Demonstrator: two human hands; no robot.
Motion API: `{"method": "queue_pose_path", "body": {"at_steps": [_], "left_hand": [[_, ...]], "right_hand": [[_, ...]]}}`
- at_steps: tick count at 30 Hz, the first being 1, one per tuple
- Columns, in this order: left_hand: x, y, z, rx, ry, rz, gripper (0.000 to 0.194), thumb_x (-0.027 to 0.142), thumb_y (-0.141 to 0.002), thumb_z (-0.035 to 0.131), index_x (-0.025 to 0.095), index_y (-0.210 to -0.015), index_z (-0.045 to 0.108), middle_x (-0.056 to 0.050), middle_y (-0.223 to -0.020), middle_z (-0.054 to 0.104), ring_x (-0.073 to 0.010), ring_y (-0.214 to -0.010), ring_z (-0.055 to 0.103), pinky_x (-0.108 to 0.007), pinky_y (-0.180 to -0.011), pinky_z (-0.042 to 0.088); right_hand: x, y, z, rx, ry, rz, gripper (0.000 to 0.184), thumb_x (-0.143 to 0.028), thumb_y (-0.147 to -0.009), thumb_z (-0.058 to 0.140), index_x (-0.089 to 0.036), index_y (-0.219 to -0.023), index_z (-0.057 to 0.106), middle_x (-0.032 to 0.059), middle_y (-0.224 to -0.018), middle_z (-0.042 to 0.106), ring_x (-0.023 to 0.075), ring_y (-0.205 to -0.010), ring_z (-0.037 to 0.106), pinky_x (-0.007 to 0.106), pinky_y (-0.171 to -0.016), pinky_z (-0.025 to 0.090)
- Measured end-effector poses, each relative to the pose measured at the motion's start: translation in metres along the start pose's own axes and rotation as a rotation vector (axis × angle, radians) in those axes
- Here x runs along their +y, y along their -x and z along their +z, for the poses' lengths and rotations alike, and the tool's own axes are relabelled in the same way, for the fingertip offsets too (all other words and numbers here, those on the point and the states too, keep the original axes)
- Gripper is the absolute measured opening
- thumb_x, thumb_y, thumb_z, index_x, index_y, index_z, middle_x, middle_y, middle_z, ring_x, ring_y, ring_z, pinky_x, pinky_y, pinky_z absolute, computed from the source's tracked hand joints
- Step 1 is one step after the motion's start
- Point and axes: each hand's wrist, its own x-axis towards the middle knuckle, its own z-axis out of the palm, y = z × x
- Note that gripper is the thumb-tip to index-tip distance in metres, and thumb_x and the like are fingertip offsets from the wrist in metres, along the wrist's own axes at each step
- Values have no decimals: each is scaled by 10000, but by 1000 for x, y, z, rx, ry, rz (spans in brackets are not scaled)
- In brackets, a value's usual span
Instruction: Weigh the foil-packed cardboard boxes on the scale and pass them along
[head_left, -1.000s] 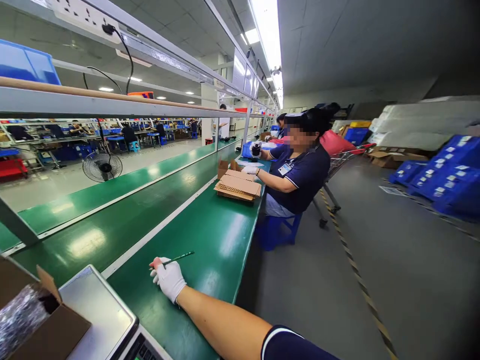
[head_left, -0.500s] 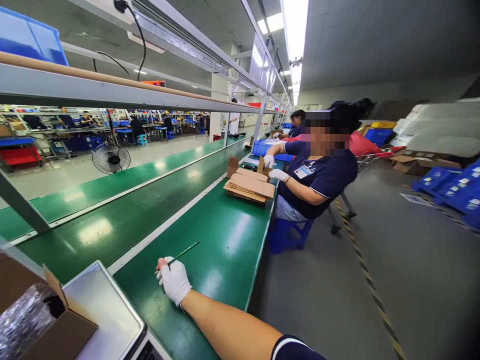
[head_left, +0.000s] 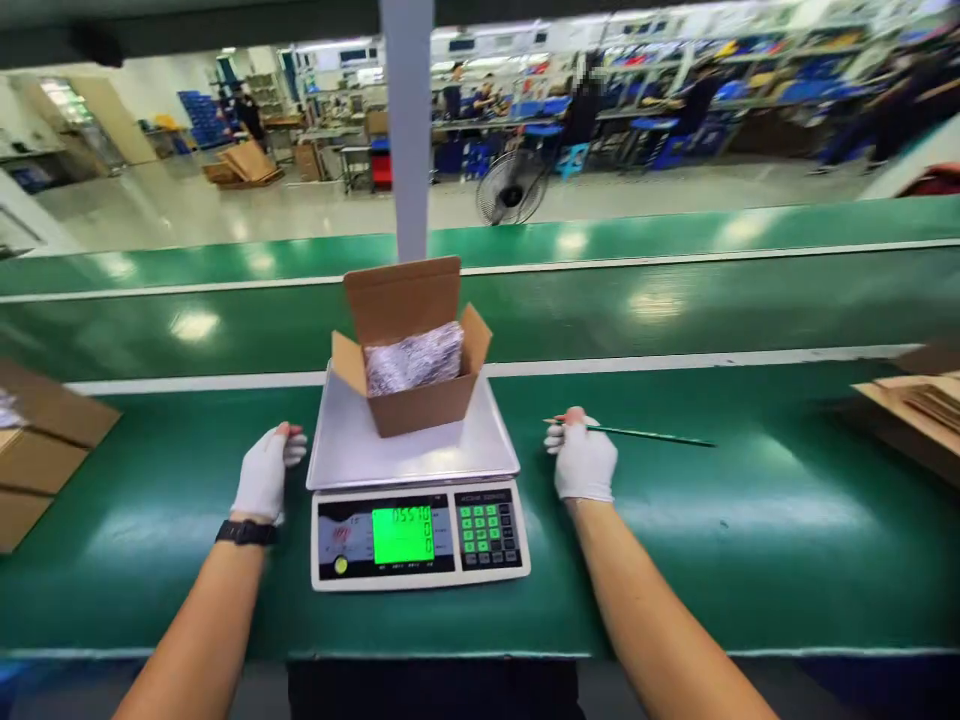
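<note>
A green pencil [head_left: 652,436] lies across my right hand [head_left: 586,458], gripped between gloved thumb and fingers, its point to the left and its long end to the right. My left hand [head_left: 264,472], also in a white glove with the thumb tip bare, rests with fingers curled left of the digital scale [head_left: 412,462]; I see nothing in it. On the scale's metal pan stands an open cardboard box [head_left: 422,408], flaps up, holding a silvery plastic-wrapped item [head_left: 415,362]. The scale's lit green display [head_left: 403,536] appears to show 0.5570, slightly blurred.
More cardboard boxes [head_left: 45,450] stand at the left on the green bench [head_left: 720,570]. A stack of flattened cardboard [head_left: 922,405] sits at the right edge. Behind the bench rise a grey post [head_left: 409,130] and a fan [head_left: 512,188]; people work at distant tables.
My view has swung left from the neighbouring co-worker to the scale, which now sits centrally. My left hand has come into view. The pencil stays in my right hand.
</note>
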Motion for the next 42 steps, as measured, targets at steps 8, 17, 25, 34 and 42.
{"method": "queue_pose_path", "body": {"at_steps": [8, 17, 25, 34, 42], "left_hand": [[105, 29, 23, -126, 27, 424, 523, 628, -866, 543, 115, -924, 631, -89, -854, 635, -189, -724, 600, -268, -648, 463], [133, 54, 80, -130, -183, 594, 293, 467, -931, 400, 193, -913, 504, -16, -803, 574, -175, -717, 527, -283, -661, 369], [116, 49, 75, -246, 2, 540, 279, 430, -914, 399, 172, -949, 498, -39, -869, 581, -171, -739, 531, -276, -669, 413], [116, 49, 77, -261, 29, 558, 250, 388, -927, 403, 169, -987, 507, -57, -954, 601, -183, -838, 569, -279, -722, 439], [117, 51, 75, -245, -5, 570, 284, 424, -929, 402, 167, -984, 509, -62, -931, 591, -187, -816, 550, -278, -693, 429]], "right_hand": [[-108, 27, 13, -10, -201, -340, 484, -638, -819, 635, -165, -753, 555, -45, -567, 483, 71, -437, 455, 173, -380, 340], [-191, 104, 100, -832, 147, -690, 278, -394, -941, 553, -183, -764, 597, 9, -684, 592, 144, -638, 562, 265, -618, 437], [-196, 103, 146, -945, 543, -763, 314, -337, -949, 455, -191, -680, 525, -3, -621, 598, 153, -617, 566, 272, -660, 388], [-193, 105, 148, -908, 594, -777, 334, -364, -943, 429, -192, -677, 535, 6, -628, 610, 159, -613, 569, 276, -654, 379], [-192, 104, 149, -892, 574, -735, 335, -379, -931, 426, -194, -689, 565, 17, -630, 614, 164, -602, 557, 269, -621, 376]]}}
